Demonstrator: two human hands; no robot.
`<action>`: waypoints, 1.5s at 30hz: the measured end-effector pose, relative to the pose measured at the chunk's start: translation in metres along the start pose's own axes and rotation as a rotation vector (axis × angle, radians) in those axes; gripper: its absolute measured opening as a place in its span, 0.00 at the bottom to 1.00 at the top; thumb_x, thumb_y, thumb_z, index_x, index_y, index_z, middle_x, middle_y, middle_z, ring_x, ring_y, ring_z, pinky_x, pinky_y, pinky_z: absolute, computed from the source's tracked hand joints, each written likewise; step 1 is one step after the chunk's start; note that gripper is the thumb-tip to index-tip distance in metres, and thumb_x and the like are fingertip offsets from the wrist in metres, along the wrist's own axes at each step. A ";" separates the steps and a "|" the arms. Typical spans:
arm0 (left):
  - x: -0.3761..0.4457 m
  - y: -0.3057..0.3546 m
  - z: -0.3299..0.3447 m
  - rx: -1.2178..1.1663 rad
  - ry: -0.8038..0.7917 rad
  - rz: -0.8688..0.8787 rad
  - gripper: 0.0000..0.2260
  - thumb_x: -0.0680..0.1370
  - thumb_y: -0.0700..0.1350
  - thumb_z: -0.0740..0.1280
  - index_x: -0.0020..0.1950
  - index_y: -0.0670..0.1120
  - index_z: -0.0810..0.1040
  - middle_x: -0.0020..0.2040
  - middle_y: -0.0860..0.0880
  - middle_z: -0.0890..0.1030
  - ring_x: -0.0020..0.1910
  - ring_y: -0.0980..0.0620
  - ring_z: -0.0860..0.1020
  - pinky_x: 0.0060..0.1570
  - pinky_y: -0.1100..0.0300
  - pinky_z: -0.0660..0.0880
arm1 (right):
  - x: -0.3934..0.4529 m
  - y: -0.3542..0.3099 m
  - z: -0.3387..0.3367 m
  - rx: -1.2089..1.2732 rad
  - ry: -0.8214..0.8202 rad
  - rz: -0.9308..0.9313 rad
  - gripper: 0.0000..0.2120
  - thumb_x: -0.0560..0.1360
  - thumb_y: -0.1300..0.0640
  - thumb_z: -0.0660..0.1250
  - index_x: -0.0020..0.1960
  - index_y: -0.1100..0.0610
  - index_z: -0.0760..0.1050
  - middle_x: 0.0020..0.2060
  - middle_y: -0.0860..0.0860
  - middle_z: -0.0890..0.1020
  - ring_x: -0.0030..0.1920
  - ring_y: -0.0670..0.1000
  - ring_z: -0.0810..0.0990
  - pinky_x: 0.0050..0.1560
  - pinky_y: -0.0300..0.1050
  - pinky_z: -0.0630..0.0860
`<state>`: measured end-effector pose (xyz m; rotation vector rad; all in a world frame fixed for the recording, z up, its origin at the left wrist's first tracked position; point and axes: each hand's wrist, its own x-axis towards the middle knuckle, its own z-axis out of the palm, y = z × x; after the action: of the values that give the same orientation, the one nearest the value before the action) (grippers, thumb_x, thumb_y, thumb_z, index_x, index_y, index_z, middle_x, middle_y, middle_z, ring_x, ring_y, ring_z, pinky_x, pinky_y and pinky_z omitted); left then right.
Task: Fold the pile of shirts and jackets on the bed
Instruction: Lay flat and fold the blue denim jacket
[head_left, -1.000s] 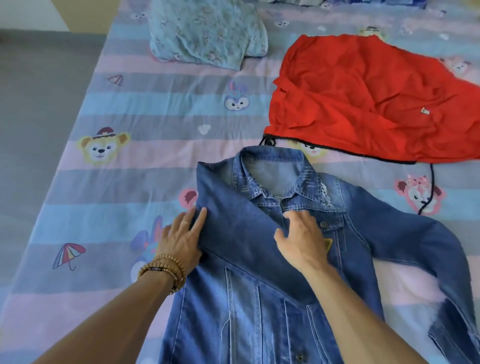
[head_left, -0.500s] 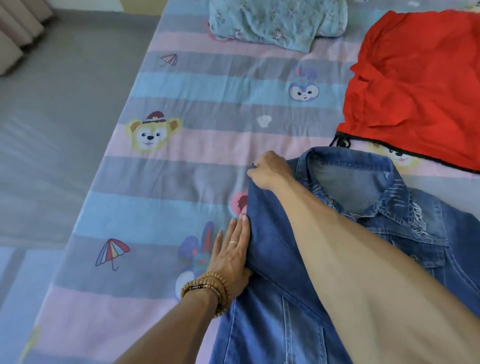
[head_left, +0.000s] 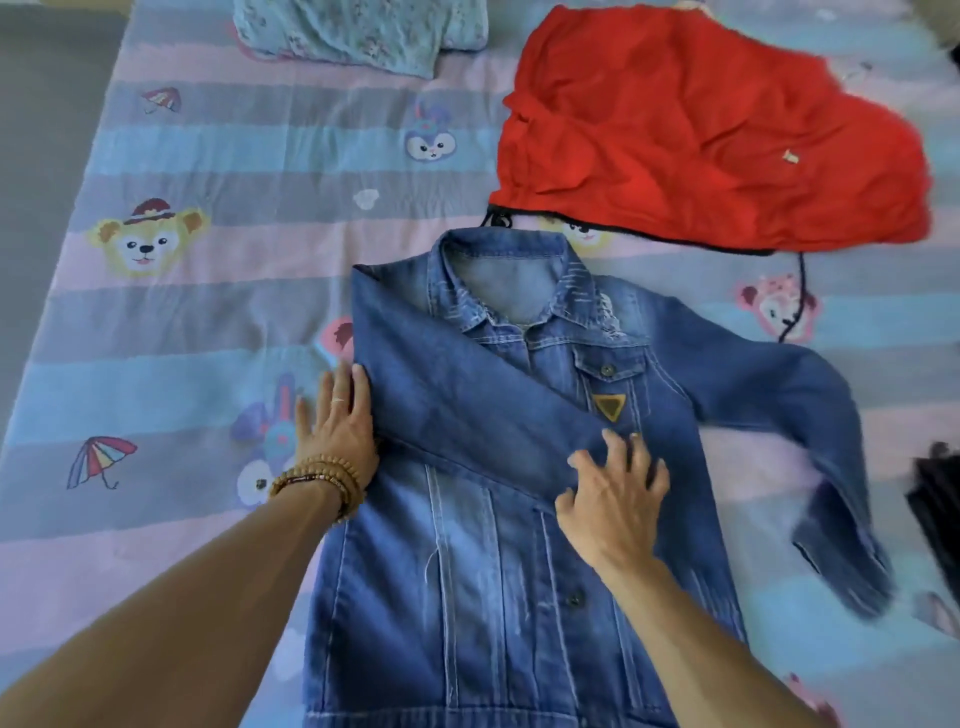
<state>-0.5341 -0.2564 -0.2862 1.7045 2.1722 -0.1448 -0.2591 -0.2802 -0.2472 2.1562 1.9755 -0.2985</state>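
While both hands (head_left: 340, 431) press it, denim jacket (head_left: 467, 597) lies front-up.

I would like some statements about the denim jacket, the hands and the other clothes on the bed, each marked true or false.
1. The denim jacket lies front side up on the bed. True.
2. Both sleeves are folded across the chest. False: only the sleeve beside the left hand lies across the chest; the other sleeve is spread out to the side.
3. The left hand lies flat at the jacket's folded edge. True.
4. The right hand holds the red garment. False: it rests on the folded sleeve, with fingers spread.
5. The red garment lies beyond the jacket's collar. True.
6. The light blue floral garment covers the jacket. False: it lies apart, at the far edge of the view.
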 end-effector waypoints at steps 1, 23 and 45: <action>-0.011 0.013 -0.003 0.084 0.033 0.020 0.39 0.76 0.37 0.60 0.78 0.46 0.37 0.78 0.44 0.37 0.77 0.42 0.39 0.74 0.39 0.44 | -0.007 0.015 -0.004 -0.016 -0.085 0.075 0.18 0.69 0.50 0.73 0.59 0.49 0.77 0.72 0.56 0.66 0.71 0.64 0.63 0.67 0.65 0.61; -0.156 0.295 0.050 0.248 -0.561 0.221 0.40 0.71 0.68 0.62 0.77 0.63 0.45 0.77 0.38 0.35 0.72 0.28 0.34 0.68 0.30 0.36 | 0.040 0.176 -0.029 0.503 -0.413 0.112 0.13 0.75 0.54 0.63 0.58 0.55 0.68 0.48 0.52 0.77 0.48 0.57 0.77 0.42 0.43 0.72; -0.106 0.300 0.018 -0.799 -0.267 -0.276 0.19 0.76 0.59 0.58 0.46 0.46 0.80 0.45 0.44 0.84 0.48 0.44 0.82 0.52 0.50 0.78 | 0.110 0.234 -0.116 0.561 -0.402 -0.094 0.08 0.72 0.57 0.68 0.41 0.60 0.72 0.37 0.55 0.77 0.41 0.56 0.77 0.39 0.45 0.69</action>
<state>-0.2227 -0.2803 -0.2219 0.8846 1.8743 0.3602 -0.0154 -0.1619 -0.1642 2.0553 1.9053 -1.3243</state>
